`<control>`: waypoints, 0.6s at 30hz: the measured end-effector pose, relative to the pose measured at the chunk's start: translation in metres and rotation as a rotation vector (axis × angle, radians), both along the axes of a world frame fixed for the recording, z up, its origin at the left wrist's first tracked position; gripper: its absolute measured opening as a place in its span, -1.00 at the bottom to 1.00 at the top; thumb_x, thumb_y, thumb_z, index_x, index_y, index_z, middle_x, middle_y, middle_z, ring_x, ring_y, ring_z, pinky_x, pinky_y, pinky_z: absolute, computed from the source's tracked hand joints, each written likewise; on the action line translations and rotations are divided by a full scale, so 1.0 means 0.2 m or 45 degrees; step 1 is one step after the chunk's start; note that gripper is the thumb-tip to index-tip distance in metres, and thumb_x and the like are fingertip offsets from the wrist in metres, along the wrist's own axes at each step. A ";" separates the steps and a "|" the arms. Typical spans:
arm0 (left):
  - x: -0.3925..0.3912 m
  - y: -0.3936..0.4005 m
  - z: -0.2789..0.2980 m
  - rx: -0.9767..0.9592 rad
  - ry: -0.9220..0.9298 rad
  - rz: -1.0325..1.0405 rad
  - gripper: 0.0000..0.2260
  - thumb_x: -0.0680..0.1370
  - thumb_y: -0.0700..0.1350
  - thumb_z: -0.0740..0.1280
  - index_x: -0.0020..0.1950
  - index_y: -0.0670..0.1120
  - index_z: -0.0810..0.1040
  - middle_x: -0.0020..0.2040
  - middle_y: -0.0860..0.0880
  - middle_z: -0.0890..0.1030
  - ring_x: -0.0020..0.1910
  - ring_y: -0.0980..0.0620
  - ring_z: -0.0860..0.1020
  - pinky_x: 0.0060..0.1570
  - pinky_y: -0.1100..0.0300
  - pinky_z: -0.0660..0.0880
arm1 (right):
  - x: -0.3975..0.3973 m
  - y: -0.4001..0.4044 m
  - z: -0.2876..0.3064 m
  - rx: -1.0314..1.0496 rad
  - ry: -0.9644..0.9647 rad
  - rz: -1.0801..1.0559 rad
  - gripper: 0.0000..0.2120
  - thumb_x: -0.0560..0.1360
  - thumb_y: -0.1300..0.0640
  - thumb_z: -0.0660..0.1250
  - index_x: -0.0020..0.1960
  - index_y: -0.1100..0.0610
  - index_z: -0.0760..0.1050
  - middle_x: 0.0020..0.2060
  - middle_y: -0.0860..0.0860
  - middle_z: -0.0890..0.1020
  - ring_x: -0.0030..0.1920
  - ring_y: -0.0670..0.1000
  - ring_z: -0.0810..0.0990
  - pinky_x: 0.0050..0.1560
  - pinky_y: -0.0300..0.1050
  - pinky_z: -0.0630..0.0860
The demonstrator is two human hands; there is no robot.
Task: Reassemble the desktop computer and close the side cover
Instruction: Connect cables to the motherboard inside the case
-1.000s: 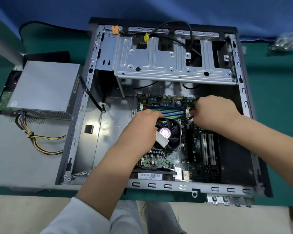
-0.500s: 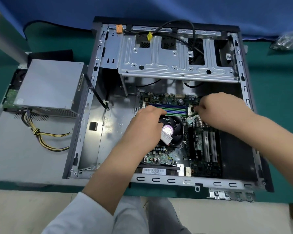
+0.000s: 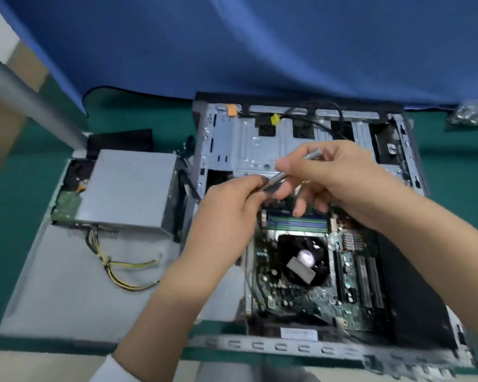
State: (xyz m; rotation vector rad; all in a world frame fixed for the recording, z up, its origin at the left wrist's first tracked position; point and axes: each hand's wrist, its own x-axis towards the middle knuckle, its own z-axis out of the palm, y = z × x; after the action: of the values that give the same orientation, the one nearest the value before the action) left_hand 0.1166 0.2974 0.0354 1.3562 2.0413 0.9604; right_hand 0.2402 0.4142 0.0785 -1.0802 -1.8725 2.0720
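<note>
Leftmost, a grey pole (image 3: 31, 106) slants down toward the green mat (image 3: 17, 188), and a blue cloth (image 3: 260, 45) hangs across the back. Beside the pole's foot, a grey power supply (image 3: 127, 188) sits on the removed side cover (image 3: 66, 285), which lies flat on the mat just left of the case (image 3: 414, 161). A green circuit board (image 3: 65, 205) peeks out at the supply's left edge, and a bundle of yellow and black wires (image 3: 122, 268) trails from its near side onto the cover. The case lies open on its side, with the drive cage (image 3: 251, 144) at the far end and the motherboard (image 3: 301, 293) exposed nearer the camera; the fan (image 3: 304, 257) sits in the middle of the board, with memory slots (image 3: 295, 223) just beyond it. Both hands are raised above the case over the cage and slots. The left hand (image 3: 229, 199) pinches the lower, darker end of a slim grey tool (image 3: 280, 176), fingers curled around it. The right hand (image 3: 331, 175) grips the same tool higher up, its upper end (image 3: 315, 154) sticking out past the thumb, while the lower fingers hang loosely curled. Motion blur hides what kind of tool it is. At far right, a clear bag (image 3: 472, 114) lies on the mat.
</note>
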 end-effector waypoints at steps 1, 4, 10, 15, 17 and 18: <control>-0.07 0.00 0.03 0.025 0.002 0.007 -0.80 0.55 -0.20 0.26 -0.05 0.09 0.59 -0.22 0.14 0.59 -0.20 0.15 0.53 -0.22 0.29 0.42 | -0.07 0.00 0.00 -0.028 0.047 0.036 -0.79 0.41 0.03 0.39 -0.15 0.18 0.50 -0.32 0.12 0.69 -0.56 0.01 0.55 -0.62 -0.34 0.27; -0.28 0.02 0.06 0.047 0.022 0.035 -0.73 0.52 -0.25 0.24 -0.09 0.12 0.60 -0.27 0.15 0.58 -0.27 0.23 0.48 -0.29 0.42 0.34 | -0.32 0.00 -0.05 -0.008 0.102 0.093 -0.84 0.50 0.07 0.35 -0.18 0.13 0.47 -0.38 0.11 0.66 -0.58 0.00 0.49 -0.61 -0.32 0.21; -0.69 0.09 -0.04 0.011 0.062 0.128 -0.76 0.54 -0.22 0.31 0.14 0.05 0.60 0.03 0.12 0.60 -0.01 0.18 0.56 0.06 0.30 0.48 | -0.70 0.07 -0.18 0.155 0.154 -0.009 -0.82 0.57 0.07 0.28 -0.17 0.14 0.46 -0.44 0.04 0.63 -0.60 0.00 0.45 -0.60 -0.31 0.23; -1.01 0.13 -0.22 -0.238 0.227 0.209 -0.79 0.57 -0.21 0.29 0.16 -0.06 0.61 0.09 0.02 0.61 -0.01 0.12 0.55 0.06 0.38 0.37 | -0.84 0.16 -0.34 0.791 0.025 -0.005 -0.87 0.59 0.01 0.23 -0.03 0.02 0.51 -0.34 -0.18 0.56 -0.34 -0.17 0.51 -0.28 -0.24 0.40; -1.10 0.14 -0.28 -0.327 0.269 0.234 -0.79 0.57 -0.21 0.29 0.15 -0.06 0.61 0.08 0.01 0.61 -0.02 0.09 0.56 0.07 0.33 0.39 | -0.84 0.17 -0.39 1.010 -0.009 -0.105 -0.85 0.59 0.00 0.21 0.00 0.01 0.52 -0.29 -0.25 0.55 -0.23 -0.20 0.51 -0.22 -0.26 0.39; -1.14 0.15 -0.31 -0.371 0.283 0.240 -0.80 0.56 -0.21 0.30 0.14 -0.07 0.62 0.06 0.01 0.62 -0.03 0.06 0.56 0.07 0.28 0.41 | -0.84 0.18 -0.40 1.063 0.001 -0.158 -0.85 0.59 0.01 0.21 0.00 0.03 0.53 -0.29 -0.29 0.53 -0.23 -0.21 0.51 -0.22 -0.28 0.38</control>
State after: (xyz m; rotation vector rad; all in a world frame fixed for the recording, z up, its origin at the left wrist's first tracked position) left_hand -0.1123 0.3278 -0.0265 1.1730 2.4009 0.5741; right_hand 0.0714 0.4496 -0.0023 -0.9112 -2.2461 1.0121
